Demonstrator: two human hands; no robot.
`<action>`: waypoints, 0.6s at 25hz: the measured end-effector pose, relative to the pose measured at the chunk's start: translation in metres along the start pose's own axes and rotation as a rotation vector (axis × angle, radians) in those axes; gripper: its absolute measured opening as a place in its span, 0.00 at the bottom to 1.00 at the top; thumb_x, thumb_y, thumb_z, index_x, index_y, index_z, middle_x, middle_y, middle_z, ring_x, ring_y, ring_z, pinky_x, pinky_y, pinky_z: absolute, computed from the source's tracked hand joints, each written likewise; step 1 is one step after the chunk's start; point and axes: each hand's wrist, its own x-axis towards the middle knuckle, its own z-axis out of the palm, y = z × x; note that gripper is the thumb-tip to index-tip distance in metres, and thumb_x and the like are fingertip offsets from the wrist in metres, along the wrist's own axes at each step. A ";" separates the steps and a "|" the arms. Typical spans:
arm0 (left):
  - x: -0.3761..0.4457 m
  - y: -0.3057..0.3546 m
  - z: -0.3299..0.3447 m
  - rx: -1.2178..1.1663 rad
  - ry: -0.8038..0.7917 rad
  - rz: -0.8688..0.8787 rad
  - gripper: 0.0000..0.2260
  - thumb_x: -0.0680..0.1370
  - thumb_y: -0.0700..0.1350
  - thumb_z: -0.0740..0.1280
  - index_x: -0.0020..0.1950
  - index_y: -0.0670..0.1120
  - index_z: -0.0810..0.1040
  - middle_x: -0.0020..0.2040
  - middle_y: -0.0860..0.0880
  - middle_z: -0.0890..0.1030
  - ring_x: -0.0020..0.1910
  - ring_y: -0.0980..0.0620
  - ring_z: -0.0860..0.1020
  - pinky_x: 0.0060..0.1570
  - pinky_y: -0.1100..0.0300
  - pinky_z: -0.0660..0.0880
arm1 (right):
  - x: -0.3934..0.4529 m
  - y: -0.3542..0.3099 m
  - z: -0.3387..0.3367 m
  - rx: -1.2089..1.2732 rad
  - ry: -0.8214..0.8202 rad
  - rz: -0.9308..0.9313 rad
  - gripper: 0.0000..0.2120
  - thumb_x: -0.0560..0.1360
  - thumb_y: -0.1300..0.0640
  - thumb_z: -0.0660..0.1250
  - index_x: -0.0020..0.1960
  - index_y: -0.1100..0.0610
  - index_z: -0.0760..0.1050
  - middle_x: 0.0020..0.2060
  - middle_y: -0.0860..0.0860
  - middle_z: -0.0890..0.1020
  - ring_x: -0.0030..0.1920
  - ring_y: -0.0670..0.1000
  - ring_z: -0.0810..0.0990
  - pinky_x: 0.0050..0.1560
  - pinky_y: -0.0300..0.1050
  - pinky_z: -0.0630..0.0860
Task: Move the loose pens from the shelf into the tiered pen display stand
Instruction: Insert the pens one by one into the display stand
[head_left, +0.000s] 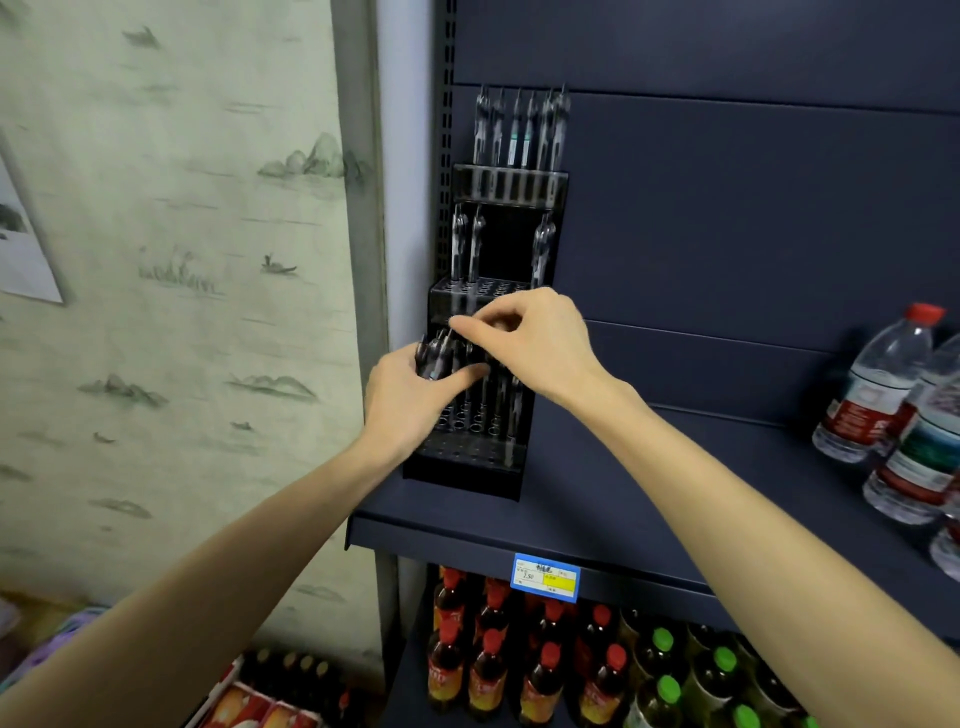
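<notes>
stand (470, 470) on shelf (597, 499): top tier full, middle three pens, lower part filled. my left hand (410, 400) gripped spare pens (434, 358); right hand (535, 338) pinched one. i judged it over half done.

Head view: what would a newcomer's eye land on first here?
Two hands meet at the black tiered pen stand on the dark blue shelf: the left hand grips a bunch of pens, the right hand pinches one. Water bottles stand far right.
</notes>
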 end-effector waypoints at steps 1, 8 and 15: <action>0.001 -0.001 0.001 0.016 -0.008 -0.007 0.19 0.68 0.61 0.80 0.29 0.56 0.74 0.24 0.59 0.70 0.27 0.58 0.66 0.32 0.57 0.64 | 0.000 -0.003 0.003 0.022 -0.040 -0.012 0.15 0.72 0.34 0.70 0.42 0.43 0.86 0.32 0.41 0.83 0.37 0.42 0.80 0.41 0.45 0.78; -0.002 -0.002 0.000 -0.002 0.036 0.005 0.27 0.67 0.67 0.77 0.35 0.47 0.69 0.29 0.55 0.71 0.31 0.54 0.68 0.36 0.53 0.67 | 0.005 0.001 0.008 0.210 -0.001 0.048 0.08 0.74 0.44 0.75 0.40 0.47 0.87 0.34 0.40 0.85 0.37 0.41 0.82 0.45 0.50 0.81; 0.005 -0.012 -0.009 -0.150 0.135 -0.051 0.30 0.75 0.69 0.67 0.34 0.44 0.63 0.31 0.45 0.65 0.32 0.49 0.63 0.36 0.51 0.63 | 0.017 0.014 -0.022 0.228 0.196 0.180 0.13 0.74 0.43 0.75 0.36 0.51 0.83 0.26 0.43 0.80 0.30 0.41 0.77 0.46 0.50 0.82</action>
